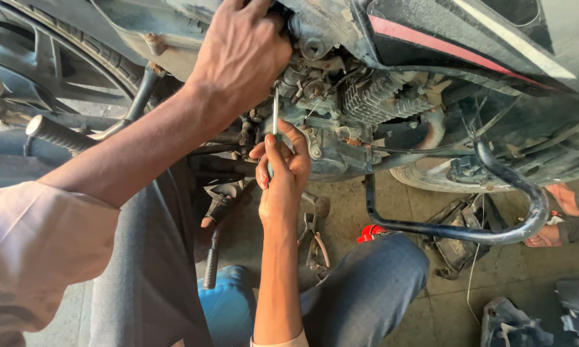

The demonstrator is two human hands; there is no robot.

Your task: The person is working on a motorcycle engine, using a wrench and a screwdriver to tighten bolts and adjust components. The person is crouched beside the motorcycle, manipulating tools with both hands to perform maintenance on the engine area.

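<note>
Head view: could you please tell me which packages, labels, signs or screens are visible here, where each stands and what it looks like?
No packages, labels, signs or screens are visible.
Closest to a marking: pink-red painted stripe on the black motorcycle body panel, upper right; a long slanted band.
Small red plastic object on the floor beneath the black curved crash bar; what it is cannot be told.

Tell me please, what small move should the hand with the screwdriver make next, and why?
Probably turn the screwdriver slowly in place. The right hand grips its handle, its shaft points up into the engine, and the left hand rests above on the motorcycle. The tip is hidden, so I cannot tell which way.
</note>
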